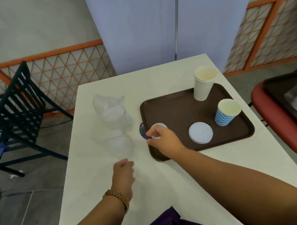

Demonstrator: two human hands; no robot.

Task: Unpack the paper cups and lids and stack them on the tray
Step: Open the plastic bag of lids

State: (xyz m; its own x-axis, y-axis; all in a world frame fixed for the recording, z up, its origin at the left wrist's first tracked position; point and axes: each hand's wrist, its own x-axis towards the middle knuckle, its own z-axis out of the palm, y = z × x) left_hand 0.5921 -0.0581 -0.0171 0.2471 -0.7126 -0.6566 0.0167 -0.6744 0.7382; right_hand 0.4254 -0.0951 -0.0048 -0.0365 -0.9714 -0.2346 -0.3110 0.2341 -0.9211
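A brown tray (177,106) lies on the white table. A stack of plain white cups (203,86) stands at its far side, a stack of blue-striped cups (226,112) at its right. A pile of white lids (200,132) lies near the front. My right hand (161,139) pinches a small white lid (158,128) at the tray's left edge. My left hand (123,174) grips the near end of a clear plastic bag (117,135) that holds white lids. A second clear bag (110,106) lies behind it.
A small dark blue round thing (143,132) lies beside the tray's left rim. A dark slatted chair (17,110) stands left of the table. A red chair (285,122) with a dark tray and white bundle is at the right.
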